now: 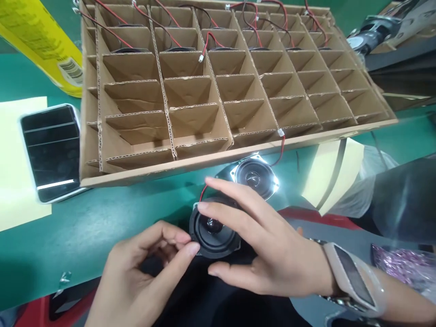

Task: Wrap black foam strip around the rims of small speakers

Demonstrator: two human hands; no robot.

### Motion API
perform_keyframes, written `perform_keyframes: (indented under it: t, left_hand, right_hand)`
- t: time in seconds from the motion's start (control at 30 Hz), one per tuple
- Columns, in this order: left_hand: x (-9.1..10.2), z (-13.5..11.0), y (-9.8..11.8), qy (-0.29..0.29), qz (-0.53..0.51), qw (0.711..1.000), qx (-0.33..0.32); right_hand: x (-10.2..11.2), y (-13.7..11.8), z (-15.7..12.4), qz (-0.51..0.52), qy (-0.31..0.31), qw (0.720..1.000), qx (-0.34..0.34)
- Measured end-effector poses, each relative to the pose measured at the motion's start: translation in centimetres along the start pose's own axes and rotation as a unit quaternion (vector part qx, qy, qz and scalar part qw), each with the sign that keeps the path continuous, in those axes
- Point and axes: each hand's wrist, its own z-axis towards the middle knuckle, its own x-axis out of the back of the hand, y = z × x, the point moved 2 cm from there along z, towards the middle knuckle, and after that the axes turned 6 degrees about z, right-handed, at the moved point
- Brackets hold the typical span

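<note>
A round black speaker (221,234) with a dark ring around its rim is near the table's front edge, tilted towards me. My left hand (150,268) pinches the left edge of this speaker between thumb and forefinger. Over its right side, my right hand (265,240) is spread, fingers apart, with one fingertip at the upper rim; whether it presses there I cannot tell. A red wire rises from the speaker's top left. Just behind lies a second speaker (254,175) with a bright metal frame, its red wire ending in a white plug (280,132) at the box edge.
A divided cardboard box (190,161) spans the back, with wired speakers in its far cells. On the left are a phone (52,154), yellow paper (13,136) and a yellow package (41,41). Cream paper strips (327,177) lie right, near a bag of purplish pieces (402,268).
</note>
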Motion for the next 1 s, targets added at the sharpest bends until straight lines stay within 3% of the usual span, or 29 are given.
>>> perform_keyframes:
  t: [0.13, 0.27, 0.5, 0.73, 1.0]
  left_hand:
    - [-0.1, 0.2, 0.0, 0.002, -0.005, 1.000, -0.020]
    - [0.3, 0.0, -0.2, 0.047, 0.024, 0.998, -0.031]
    - [0.2, 0.1, -0.2, 0.069, 0.056, 0.995, -0.032]
    - [0.0, 0.0, -0.3, 0.047, -0.005, 0.999, -0.019]
    - [0.8, 1.1, -0.8, -0.034, 0.107, 0.987, -0.119]
  right_hand:
    - [-1.3, -0.6, 0.5, -0.038, 0.022, 0.999, -0.018]
    - [-1.9, -0.7, 0.6, -0.036, 0.041, 0.998, -0.025]
    - [-2.7, -0.6, 0.4, -0.057, 0.024, 0.997, -0.040]
    - [-2.9, -0.4, 0.5, -0.057, 0.038, 0.997, -0.040]
    - [-2.8, -0.3, 0.6, -0.050, 0.049, 0.997, -0.029]
